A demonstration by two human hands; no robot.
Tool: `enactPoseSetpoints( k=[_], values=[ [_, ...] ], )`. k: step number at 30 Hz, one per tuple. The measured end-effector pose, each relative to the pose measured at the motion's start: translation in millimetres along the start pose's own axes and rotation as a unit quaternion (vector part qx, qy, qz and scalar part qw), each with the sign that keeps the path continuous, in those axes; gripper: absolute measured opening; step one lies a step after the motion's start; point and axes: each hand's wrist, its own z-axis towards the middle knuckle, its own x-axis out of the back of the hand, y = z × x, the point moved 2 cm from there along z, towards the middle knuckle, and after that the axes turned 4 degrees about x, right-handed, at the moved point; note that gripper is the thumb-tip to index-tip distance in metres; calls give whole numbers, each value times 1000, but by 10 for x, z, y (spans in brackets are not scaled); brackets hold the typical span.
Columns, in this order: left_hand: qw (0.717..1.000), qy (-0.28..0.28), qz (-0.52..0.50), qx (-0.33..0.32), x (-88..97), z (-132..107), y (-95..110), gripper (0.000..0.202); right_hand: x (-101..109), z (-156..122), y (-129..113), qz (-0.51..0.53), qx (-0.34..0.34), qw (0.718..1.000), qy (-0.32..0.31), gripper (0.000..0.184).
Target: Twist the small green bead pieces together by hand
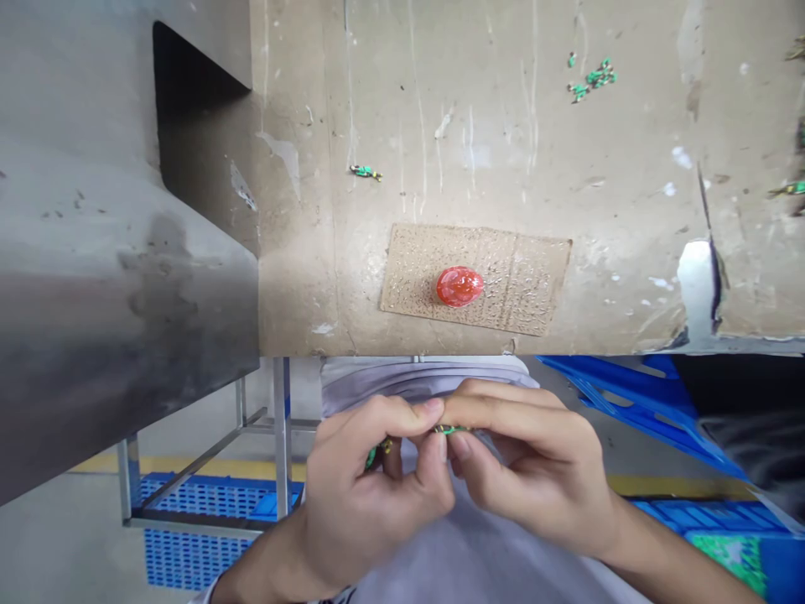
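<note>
Just below the table's front edge, my left hand (377,503) and my right hand (541,457) meet at the fingertips. Both are closed, pinching a small green piece with gold-coloured ends (451,429) between thumbs and index fingers. More green and gold bits (372,457) show inside the curled fingers of my left hand. Beyond the hands, a shiny red oval lump (459,286) sits on a rectangle of cardboard (534,285) with a rough, glistening surface. Its exact kind I cannot make out.
A similar green piece (366,173) lies on the worn brown tabletop (478,126), with a small cluster of green pieces (597,77) farther right. A grey metal housing (94,252) borders the left. Below are blue crates (194,537) and a metal frame (282,436).
</note>
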Motion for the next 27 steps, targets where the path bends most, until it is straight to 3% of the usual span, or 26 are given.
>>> enactPoseSetpoints(
  k=[12, 16, 27],
  values=[
    [1000, 21, -20, 10, -88, -19, -53, 22, -29, -56, 72, -30, 22, 999, 18, 29],
    [999, 27, -36, 28, -94, -29, -83, 21, -28, -64, 104, -24, 12, 999, 19, 33],
    [995, -21, -86, 43, 28, 17, -160, 24, 96, -15, -11, 0, -43, 999, -28, 34]
  ],
)
